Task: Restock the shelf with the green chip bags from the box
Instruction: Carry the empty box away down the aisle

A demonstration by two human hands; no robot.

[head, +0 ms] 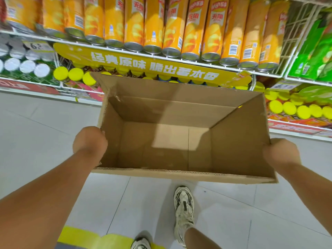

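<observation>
From the head camera, the cardboard box [179, 133] is held off the floor in front of the shelf [161, 56]. The left hand [89, 142] grips the box's left wall with its fingers curled over the edge, and the right hand [281, 154] grips the right wall the same way. The box's inside shows only bare cardboard; no green chip bags lie in it. Green bags [312, 56] stand at the far right behind a white wire rack, so I judge the restocking is finished or nearly so.

Risks from here: the box is open, light and thin-walled, and a grip on the side walls alone could let them bow or slip, so the box could tilt. Its far flap stands just below the yellow banner [152, 67] and near the yellow lids [75, 74] of the lower row; a push forward could knock those loose. The tall orange tubes [172, 26] above lean on a sloped shelf and could roll if bumped. A shoe [184, 212] stands on smooth tile right beneath the box, where it is hidden from the carrier.

The box is brown, matte corrugated board with a ragged torn edge at its left corner. The tubes are glossy cylinders with metal ends.
</observation>
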